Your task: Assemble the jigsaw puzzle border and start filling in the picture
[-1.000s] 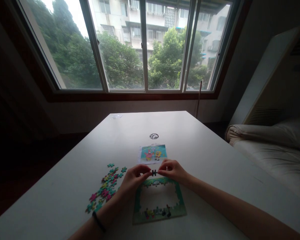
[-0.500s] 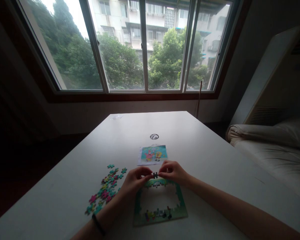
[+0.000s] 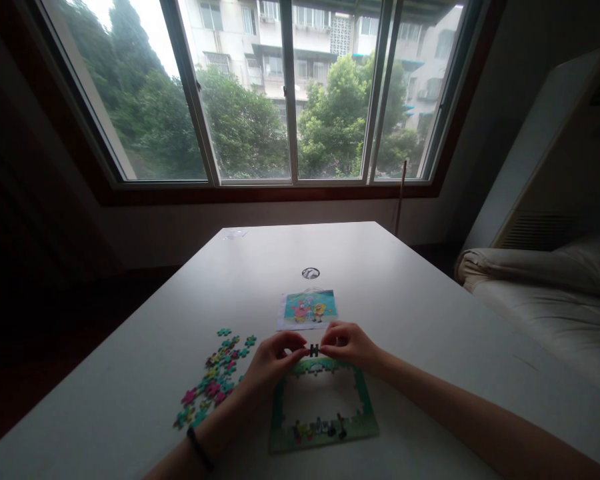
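Observation:
A small dark puzzle piece (image 3: 313,350) is pinched between my left hand (image 3: 273,363) and my right hand (image 3: 349,345), just above the far edge of a green puzzle frame (image 3: 365,400). The frame lies flat on the white table (image 3: 405,300); its border is filled and its middle is bare. A black band circles my left wrist. Several loose pink, teal and yellow pieces (image 3: 213,380) lie scattered to the left of my left hand. A cartoon reference picture (image 3: 307,308) lies just beyond my hands.
A small round dark thing (image 3: 310,273) sits on the table past the picture. A large window (image 3: 285,93) fills the far wall. A bed with pale bedding (image 3: 545,293) stands at the right. A thin stick (image 3: 397,197) leans under the window.
Both hands with the piece have shifted slightly right and lower in the picture, closer to the frame's far edge. The camera has shifted a little too.

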`<control>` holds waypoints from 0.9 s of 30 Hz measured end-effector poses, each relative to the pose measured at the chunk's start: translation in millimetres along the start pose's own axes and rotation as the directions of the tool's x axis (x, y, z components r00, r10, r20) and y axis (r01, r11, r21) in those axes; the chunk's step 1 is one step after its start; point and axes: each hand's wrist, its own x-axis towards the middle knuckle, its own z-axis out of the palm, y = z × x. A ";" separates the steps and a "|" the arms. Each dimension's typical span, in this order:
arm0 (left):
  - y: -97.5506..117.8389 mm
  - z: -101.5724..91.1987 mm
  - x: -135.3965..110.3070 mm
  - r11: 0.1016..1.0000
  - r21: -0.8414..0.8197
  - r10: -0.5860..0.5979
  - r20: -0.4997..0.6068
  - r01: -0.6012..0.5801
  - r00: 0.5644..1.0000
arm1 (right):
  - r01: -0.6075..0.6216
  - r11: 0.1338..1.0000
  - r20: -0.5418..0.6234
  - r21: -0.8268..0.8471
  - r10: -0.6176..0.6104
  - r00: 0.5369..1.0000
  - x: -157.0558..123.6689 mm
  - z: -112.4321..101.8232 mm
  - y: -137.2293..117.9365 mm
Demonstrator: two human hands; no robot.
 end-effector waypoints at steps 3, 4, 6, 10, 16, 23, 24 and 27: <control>1.2 0.1 -0.5 1.000 -0.012 -0.004 0.002 0.004 1.000 | -0.007 1.000 0.004 0.001 0.007 1.000 0.0 -0.4 -0.6; 1.2 0.1 -0.7 1.000 -0.016 -0.006 0.005 0.006 1.000 | -0.008 1.000 0.006 0.001 0.008 1.000 0.0 -0.5 -0.7; 0.6 0.1 -0.8 1.000 -0.020 -0.007 0.005 0.007 1.000 | -0.006 1.000 0.005 0.000 0.006 1.000 0.1 -0.7 -0.7; -0.7 0.4 -0.7 1.000 -0.011 0.007 0.009 -0.007 1.000 | -0.004 1.000 0.001 -0.007 0.004 1.000 0.2 -0.2 -0.2; 0.5 0.6 -0.3 1.000 -0.008 0.000 0.013 0.001 1.000 | -0.009 1.000 0.002 -0.009 0.009 1.000 0.0 -0.4 -1.1; -0.2 0.7 -1.0 1.000 -0.018 0.000 0.040 0.000 0.999 | 0.004 1.000 0.019 -0.012 -0.004 1.000 -1.6 -0.9 -4.7; -0.1 0.8 -1.2 1.000 -0.019 0.001 0.045 0.000 0.999 | 0.005 1.000 0.019 -0.013 -0.005 1.000 -1.8 -0.9 -5.4; 0.1 0.7 -1.9 1.000 -0.018 0.005 0.056 -0.004 0.998 | 0.003 1.000 0.021 -0.007 -0.003 1.000 -1.9 -0.9 -7.6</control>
